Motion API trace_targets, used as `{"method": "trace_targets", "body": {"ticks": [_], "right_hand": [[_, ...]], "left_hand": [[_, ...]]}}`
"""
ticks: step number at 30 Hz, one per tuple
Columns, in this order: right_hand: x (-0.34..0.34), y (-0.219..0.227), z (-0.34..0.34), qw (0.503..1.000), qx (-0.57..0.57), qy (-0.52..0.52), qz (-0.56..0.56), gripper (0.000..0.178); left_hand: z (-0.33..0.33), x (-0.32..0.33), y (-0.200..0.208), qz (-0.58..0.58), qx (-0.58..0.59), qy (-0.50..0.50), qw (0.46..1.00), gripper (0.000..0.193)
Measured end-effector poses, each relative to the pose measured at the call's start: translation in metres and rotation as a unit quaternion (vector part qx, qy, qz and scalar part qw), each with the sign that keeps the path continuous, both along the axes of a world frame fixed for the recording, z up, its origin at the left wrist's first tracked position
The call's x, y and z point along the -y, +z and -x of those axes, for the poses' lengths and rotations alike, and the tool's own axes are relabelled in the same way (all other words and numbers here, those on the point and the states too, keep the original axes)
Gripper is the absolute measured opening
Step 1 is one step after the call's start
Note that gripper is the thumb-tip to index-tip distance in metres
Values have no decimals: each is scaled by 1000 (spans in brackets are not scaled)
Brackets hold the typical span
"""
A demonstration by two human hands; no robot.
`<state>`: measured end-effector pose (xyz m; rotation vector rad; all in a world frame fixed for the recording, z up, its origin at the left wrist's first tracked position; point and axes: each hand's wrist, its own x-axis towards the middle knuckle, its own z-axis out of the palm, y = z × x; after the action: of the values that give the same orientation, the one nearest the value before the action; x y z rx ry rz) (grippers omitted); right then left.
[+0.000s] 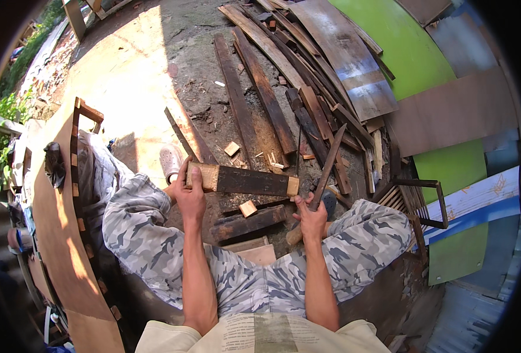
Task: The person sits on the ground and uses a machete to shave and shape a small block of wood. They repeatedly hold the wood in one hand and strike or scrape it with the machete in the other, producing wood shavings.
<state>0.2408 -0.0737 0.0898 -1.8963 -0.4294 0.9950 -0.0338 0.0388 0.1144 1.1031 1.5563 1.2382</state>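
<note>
A thick wooden block [251,181], dark on its long face and pale at both ends, lies crosswise in front of me. My left hand [191,191] grips its left end, thumb on the pale wood. Closed round the lower end of a long, tapered brown bar [330,165] is my right hand [312,213], near the block's right end; the bar's exact kind is unclear. A thin dark upright strip [299,147] stands behind the block's right end. Another dark strip [180,135] rises behind my left hand; whether I hold it cannot be told.
Small pale offcuts [248,208] and dark beams [250,223] lie below the block. Long planks [264,88] spread ahead, beside stacked boards and green sheets [401,53] at right. A curved wooden panel [66,217] stands at left, a slatted rack [413,200] at right.
</note>
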Motion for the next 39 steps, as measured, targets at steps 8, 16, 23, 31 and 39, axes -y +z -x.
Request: {"method": "trace_targets", "body": {"ticks": [8,16,23,31,39], "right_hand": [[13,-7,-11,963,-208,-118,-121,28],[24,-1,-39,892,-311,-78,-317,38],[28,8,-55,868,-310,-44,-386,40],[21,28,-43,866,-332,-10,-373,40],[28,7,-49,855,-323,-17,-407,39]], "left_hand": [[-16,17,-3,-89,146,23,985,52],[-20,15,-5,85,236,-112,962,75],[-19,12,-5,45,479,-209,851,71],[-25,11,-28,44,574,-89,812,57],[-32,15,-22,55,587,-109,800,56]]}}
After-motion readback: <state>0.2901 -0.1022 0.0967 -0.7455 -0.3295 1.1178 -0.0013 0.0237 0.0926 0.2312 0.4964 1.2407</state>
